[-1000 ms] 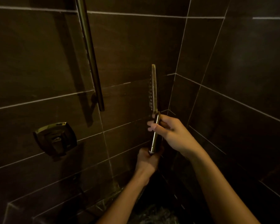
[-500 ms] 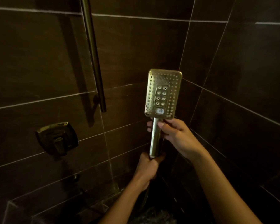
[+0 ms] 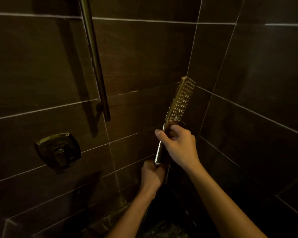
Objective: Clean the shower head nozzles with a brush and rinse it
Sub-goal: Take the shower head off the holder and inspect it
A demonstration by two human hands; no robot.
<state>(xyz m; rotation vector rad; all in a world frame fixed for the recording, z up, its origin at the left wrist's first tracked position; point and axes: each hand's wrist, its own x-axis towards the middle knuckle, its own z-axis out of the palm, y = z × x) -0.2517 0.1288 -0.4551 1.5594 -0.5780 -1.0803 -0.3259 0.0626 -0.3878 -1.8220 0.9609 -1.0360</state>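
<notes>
Between both hands (image 3: 178,146) stands the shower head (image 3: 181,101), gripped.

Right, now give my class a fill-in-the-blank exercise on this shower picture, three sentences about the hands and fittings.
The right hand grips the shower head by its ____.
The left hand grips it ____ the right hand.
The square wall valve sits to the ____ of both hands.
Missing words: handle, below, left.
</notes>
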